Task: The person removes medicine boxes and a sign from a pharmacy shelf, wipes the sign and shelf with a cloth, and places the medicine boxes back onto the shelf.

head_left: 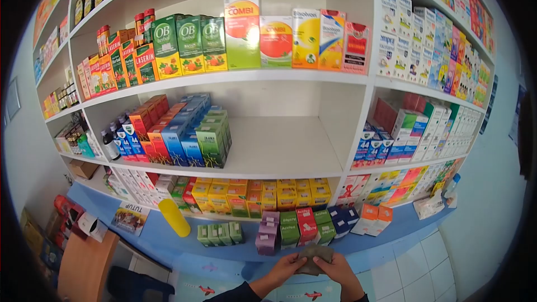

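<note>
- Before the blue counter [403, 230], at the lower middle of the view: two bare hands, both on one cloth [313, 253].
- Cloth: grey-brown, soft-looking, matte, bunched into a rough lump with an uneven edge.
- Left hand [286, 269]: pinching the cloth's left side, thumb on top; fingers underneath partly hidden.
- Right hand [335, 270]: pinching the right side, thumb laid over the fabric, fingers curled out of sight.
- Cloth lies between the two hands, bridging them, its upper part showing beyond the thumbs. Whether it touches the counter edge, cannot tell.
- Just beyond the cloth, on the counter: upright cartons, smooth printed card, square-cornered. Red box [306, 225] among green ones; purple boxes [267, 230] stacked to the left; dark blue boxes [342, 219] to the right.
- Further left: low row of small green boxes [220, 234], then a smooth yellow cylinder [174, 217], tilted in view.
- Above: white shelf [279, 140], flat-faced, straight-sided compartments, boxes packed in rows.
</note>
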The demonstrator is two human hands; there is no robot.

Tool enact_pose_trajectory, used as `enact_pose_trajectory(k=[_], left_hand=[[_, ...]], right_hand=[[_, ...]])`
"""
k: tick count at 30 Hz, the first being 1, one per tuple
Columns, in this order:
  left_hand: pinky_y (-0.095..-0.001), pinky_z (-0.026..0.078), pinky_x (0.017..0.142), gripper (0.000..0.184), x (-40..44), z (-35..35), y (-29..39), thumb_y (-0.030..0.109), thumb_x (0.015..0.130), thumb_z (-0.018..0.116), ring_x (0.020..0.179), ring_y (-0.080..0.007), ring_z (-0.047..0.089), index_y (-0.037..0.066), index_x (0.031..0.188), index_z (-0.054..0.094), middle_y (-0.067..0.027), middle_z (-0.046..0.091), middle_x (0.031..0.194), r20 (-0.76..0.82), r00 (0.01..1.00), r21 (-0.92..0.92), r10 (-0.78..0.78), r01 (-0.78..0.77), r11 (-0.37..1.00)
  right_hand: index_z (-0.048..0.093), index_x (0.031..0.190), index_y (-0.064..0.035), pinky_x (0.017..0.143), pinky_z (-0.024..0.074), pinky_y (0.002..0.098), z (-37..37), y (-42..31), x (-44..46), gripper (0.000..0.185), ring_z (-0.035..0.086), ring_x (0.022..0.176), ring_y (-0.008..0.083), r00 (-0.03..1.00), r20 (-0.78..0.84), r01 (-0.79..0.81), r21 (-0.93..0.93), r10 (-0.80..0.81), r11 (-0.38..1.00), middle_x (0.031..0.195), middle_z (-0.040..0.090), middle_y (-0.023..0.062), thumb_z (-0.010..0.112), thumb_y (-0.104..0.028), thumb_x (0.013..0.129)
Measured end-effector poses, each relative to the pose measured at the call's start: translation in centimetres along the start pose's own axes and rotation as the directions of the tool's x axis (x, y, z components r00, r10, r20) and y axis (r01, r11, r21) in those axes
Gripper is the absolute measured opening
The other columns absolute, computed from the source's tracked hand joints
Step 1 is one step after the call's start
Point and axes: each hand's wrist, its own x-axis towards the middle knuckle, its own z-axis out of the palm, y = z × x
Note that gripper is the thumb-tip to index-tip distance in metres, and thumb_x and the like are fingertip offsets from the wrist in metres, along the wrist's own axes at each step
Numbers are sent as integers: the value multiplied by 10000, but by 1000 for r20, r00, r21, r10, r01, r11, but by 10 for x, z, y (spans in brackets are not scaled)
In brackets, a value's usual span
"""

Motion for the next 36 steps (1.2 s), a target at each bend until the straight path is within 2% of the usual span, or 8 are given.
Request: enact_pose_trajectory(k=[4,9,14,18,21,25,31,36], left_hand=[[-269,491,831,363,4,-26,21,198,960,486,957,-125,596,2,1264,447,-46,595,1084,71,991,-57,116,-112,992],[-267,487,830,372,-3,-43,65,161,966,468,969,-115,584,25,1303,391,-63,577,1119,275,952,-3,136,-141,990],[-283,478,847,378,-33,-73,100,132,957,477,996,-142,580,20,1305,381,-83,585,1114,307,904,116,296,-344,932],[-359,435,937,459,-39,-130,78,79,948,438,1124,-232,532,47,1377,279,-124,520,1240,395,688,603,609,-695,393],[-478,417,795,254,-31,-154,42,195,927,501,912,-337,523,-3,1084,530,-194,523,1027,604,289,413,743,-911,19],[-463,440,718,178,-29,-182,12,119,866,589,802,-318,538,15,1010,582,-166,564,917,731,181,371,657,-915,-160],[-459,450,670,199,-1,-195,-11,147,848,578,735,-309,545,45,1018,605,-152,577,926,722,325,437,610,-898,-40],[-423,504,652,179,10,-179,-21,169,712,584,801,-298,582,59,851,611,-119,595,809,540,767,791,346,-603,102]], right_hand=[[403,1327,-31,930,417,342,16,-22,8,607,516,1114,207,933,-288,149,-234,-215,961,1237,512,95,684,-150,804],[228,1408,-64,1022,348,448,54,-8,27,822,374,1274,263,965,14,176,700,-260,692,1399,328,123,721,-233,772],[351,1356,-56,993,401,423,84,-33,58,595,461,1213,258,993,-76,114,685,-85,720,1324,448,115,639,-146,843],[388,1339,-47,955,439,366,69,-87,79,502,498,1158,215,749,-568,526,195,-342,828,1259,502,83,588,-99,882],[332,1381,-52,973,416,359,63,-151,89,522,471,1186,214,550,-692,705,84,-467,704,1301,461,83,546,-111,908],[378,1362,-67,960,403,325,30,-206,151,451,479,1173,219,383,-575,649,-389,-723,654,1237,514,94,495,-107,928],[509,1161,10,934,415,407,66,-276,299,424,521,1079,389,439,222,502,-864,-871,33,1145,550,232,430,101,754],[546,1084,11,927,408,413,109,-228,396,292,522,1074,378,779,439,544,-829,-447,133,1128,557,247,460,-3,805]])
